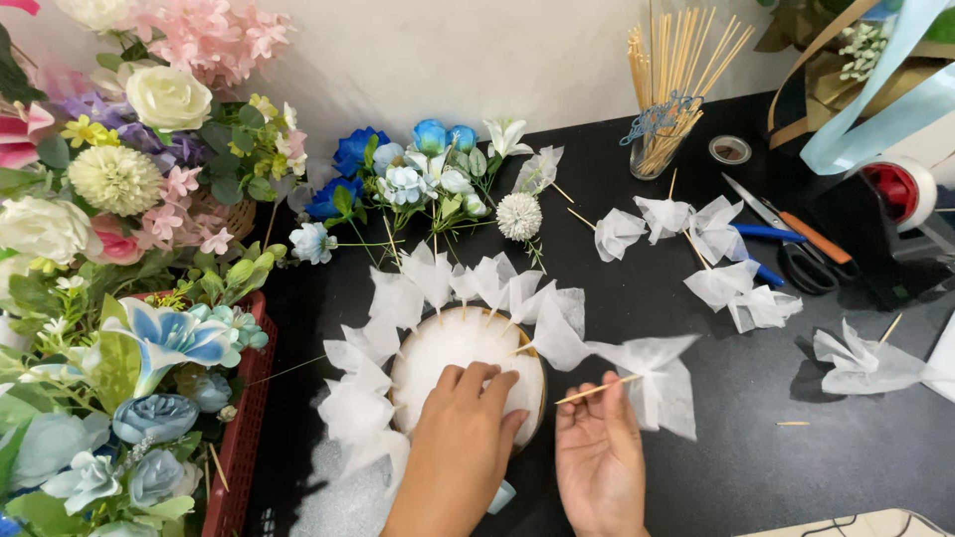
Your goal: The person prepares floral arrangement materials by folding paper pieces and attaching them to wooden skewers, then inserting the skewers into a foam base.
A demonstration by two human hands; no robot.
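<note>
White foam disc (453, 348) lying on black table (796, 467), ringed by skewered white tissue tufts (428, 273). Left hand (463, 438) pressing flat on disc, fingers spread slightly. Right hand (597, 452) pinching skewered tissue tuft (652, 383) just beside disc. Red tape dispenser (900, 194) sitting far right.

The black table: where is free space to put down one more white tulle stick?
Bare table lies right of the right hand, below the tulle pieces and scissors. It is crowded around the foam disc under the left hand and by the flowers.
</note>
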